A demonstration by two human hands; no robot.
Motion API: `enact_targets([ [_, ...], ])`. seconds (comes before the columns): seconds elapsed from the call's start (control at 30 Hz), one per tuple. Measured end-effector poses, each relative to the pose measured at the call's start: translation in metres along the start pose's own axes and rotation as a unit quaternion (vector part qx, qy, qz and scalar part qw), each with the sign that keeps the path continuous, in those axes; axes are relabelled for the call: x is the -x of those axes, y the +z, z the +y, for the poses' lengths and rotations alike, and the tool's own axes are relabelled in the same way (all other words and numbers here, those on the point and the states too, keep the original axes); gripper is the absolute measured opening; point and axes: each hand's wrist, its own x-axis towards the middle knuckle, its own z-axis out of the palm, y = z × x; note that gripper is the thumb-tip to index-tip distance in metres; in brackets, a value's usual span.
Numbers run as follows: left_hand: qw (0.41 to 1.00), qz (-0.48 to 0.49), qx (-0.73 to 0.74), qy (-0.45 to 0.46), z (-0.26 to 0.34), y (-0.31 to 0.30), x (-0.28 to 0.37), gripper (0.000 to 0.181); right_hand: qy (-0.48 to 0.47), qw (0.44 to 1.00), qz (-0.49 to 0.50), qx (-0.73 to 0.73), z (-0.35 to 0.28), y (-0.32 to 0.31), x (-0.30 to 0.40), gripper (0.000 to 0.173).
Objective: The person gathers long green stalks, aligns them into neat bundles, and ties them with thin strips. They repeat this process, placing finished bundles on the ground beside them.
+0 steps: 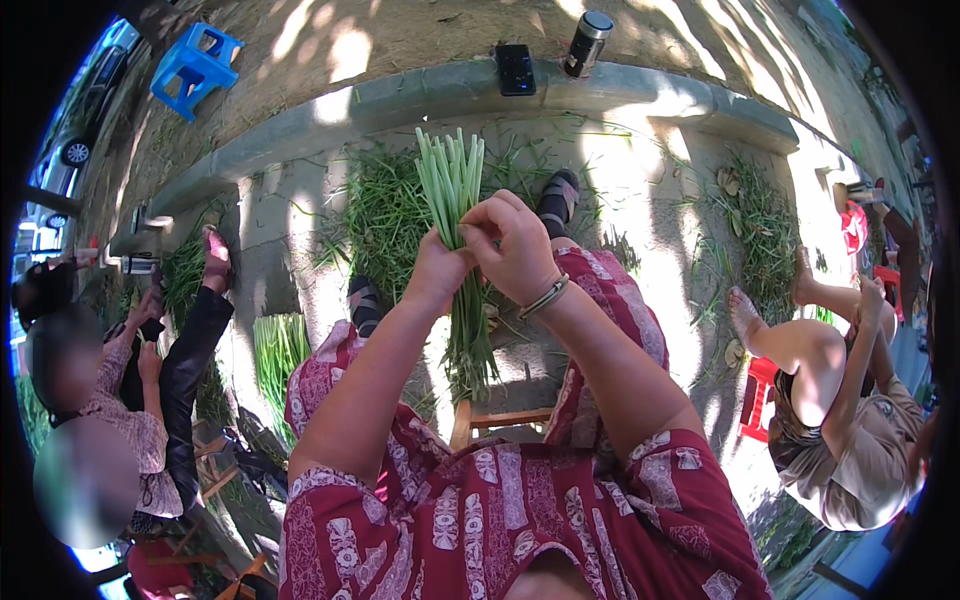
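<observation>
A bunch of long green stalks (pixel 450 176), chive-like, stands out between my knees with its pale cut ends away from me and its darker leafy ends towards me. My left hand (pixel 441 268) is wrapped around the middle of the bunch. Bent at the knuckles, my right hand (pixel 514 244) has its thumb and forefinger pinched at the bunch's right side, just above the left thumb. Whether a single stalk is between those fingertips is too small to tell. A bracelet (pixel 545 297) circles my right wrist.
Loose green trimmings (pixel 390 217) cover the paving between my feet. Another upright bunch (pixel 281 360) stands left of my knee. On the kerb (pixel 442 90) lie a phone (pixel 515 70) and a flask (pixel 588 45). A blue stool (pixel 196 69) is beyond. People sit at left (pixel 124 442) and right (pixel 847 442).
</observation>
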Motion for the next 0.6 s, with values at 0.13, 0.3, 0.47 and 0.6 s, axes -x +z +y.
enact_targets([
  [0.13,0.999,-0.007,0.01,-0.031,-0.006,-0.007,-0.004,0.024,0.05,0.996,-0.011,-0.078,0.007,-0.001,-0.001,0.007],
  [0.3,0.996,0.008,0.053,-0.066,0.0,-0.007,-0.001,0.027,0.211,0.926,0.073,-0.303,0.014,-0.021,-0.016,0.01],
  [0.47,0.991,0.017,0.084,-0.1,0.004,-0.008,-0.001,0.028,0.276,0.846,0.171,-0.423,0.025,-0.051,-0.028,0.015],
  [0.6,0.99,0.012,0.092,-0.102,0.001,-0.008,-0.002,0.027,0.241,0.919,0.097,-0.296,0.018,-0.042,-0.023,0.012],
])
